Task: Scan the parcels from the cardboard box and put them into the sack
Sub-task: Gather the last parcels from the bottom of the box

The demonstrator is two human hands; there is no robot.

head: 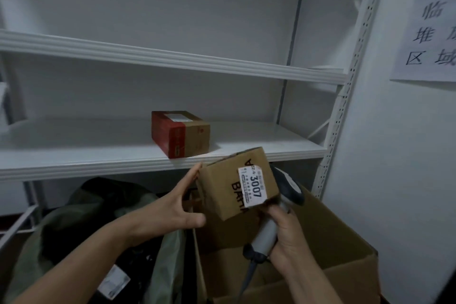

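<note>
A small brown parcel (222, 187) with a white label reading 3007 (253, 186) is held in the air above the big open cardboard box (345, 242). My left hand (170, 210) holds the parcel's left side between its fingers and thumb. My right hand (288, 237) grips the grey handle of a barcode scanner (288, 185), whose dark head sits just behind the parcel's right edge. The dark green sack (74, 217) stands open at the lower left, with a black labelled parcel (113, 281) inside it.
White metal shelving (98, 155) spans the wall just behind the parcel. A red and brown box (180, 133) sits on its middle shelf. A paper sign (429, 34) hangs on the right wall. The scanner's cable (249, 276) hangs into the cardboard box.
</note>
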